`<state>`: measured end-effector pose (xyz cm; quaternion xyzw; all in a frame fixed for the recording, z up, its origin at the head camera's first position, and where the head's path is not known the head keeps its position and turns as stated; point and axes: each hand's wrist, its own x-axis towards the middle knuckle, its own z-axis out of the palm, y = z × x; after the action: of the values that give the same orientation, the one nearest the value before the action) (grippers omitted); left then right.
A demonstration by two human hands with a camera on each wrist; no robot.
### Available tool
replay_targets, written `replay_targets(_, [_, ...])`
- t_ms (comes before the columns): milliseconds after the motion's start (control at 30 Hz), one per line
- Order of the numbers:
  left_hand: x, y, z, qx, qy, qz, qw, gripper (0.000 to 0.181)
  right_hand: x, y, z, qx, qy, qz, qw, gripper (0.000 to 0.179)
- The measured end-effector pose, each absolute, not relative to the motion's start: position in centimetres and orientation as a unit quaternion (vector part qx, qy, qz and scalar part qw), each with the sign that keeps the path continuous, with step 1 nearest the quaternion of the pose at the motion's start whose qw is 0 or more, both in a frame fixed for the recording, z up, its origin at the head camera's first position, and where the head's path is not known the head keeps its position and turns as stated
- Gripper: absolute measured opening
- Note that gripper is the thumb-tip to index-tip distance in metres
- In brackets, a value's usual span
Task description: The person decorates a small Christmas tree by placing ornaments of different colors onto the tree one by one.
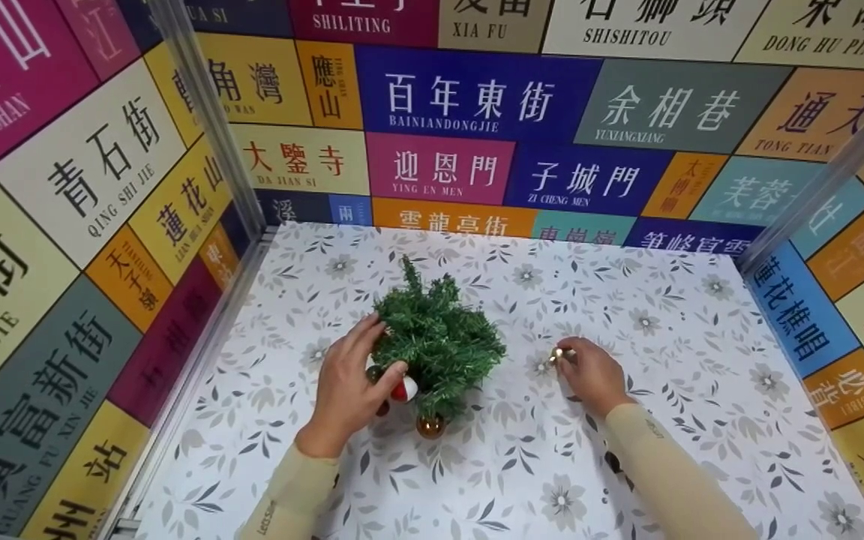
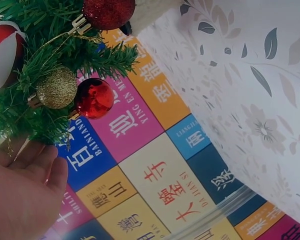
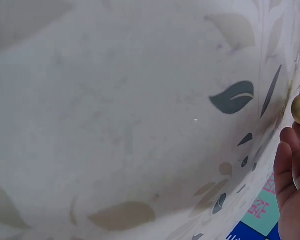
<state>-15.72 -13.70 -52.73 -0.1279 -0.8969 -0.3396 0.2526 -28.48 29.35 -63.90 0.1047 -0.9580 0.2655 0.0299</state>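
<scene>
A small green artificial Christmas tree [image 1: 447, 337] stands on the patterned tabletop. My left hand [image 1: 346, 390] rests against its left side, fingers in the foliage and thumb beside a red-and-white bauble [image 1: 405, 389]. The left wrist view shows the fingers loosely bent at the branches, near a glittery gold bauble [image 2: 56, 88], a shiny red bauble [image 2: 96, 98] and a glittery red bauble [image 2: 110, 11]. An amber-gold bauble [image 1: 430, 427] hangs low at the tree's front. To the tree's right, my right hand [image 1: 595, 377] pinches a small gold bauble [image 3: 299, 111], its cap and loop facing up.
White tabletop [image 1: 537, 457] printed with grey flowers and leaves lies around the tree. Panels of coloured signs with Chinese lettering enclose it, including the back wall [image 1: 477, 97] and left wall [image 1: 64, 262]. Metal corner posts [image 1: 211, 112] join the panels.
</scene>
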Motion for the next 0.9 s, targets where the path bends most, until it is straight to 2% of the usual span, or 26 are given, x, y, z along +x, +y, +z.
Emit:
replay_targets(133, [-15.7, -13.6, -52.5, -0.133, -0.895, -0.337, 0.259, 0.067, -27.7, 29.0, -62.9, 0.11, -0.956, 0.269, 0.032, 0.028])
replay_targets(433, [-15.6, -13.6, -52.6, -0.134, -0.896, -0.326, 0.269, 0.066, -25.0, 27.6, -60.6, 0.173, -0.944, 0.262, 0.1, 0.025])
replay_targets(900, [-15.5, -13.2, -52.5, -0.138, -0.891, -0.327, 0.285, 0.066, -20.8, 25.0, -57.2, 0.262, -0.908, 0.284, 0.162, 0.024])
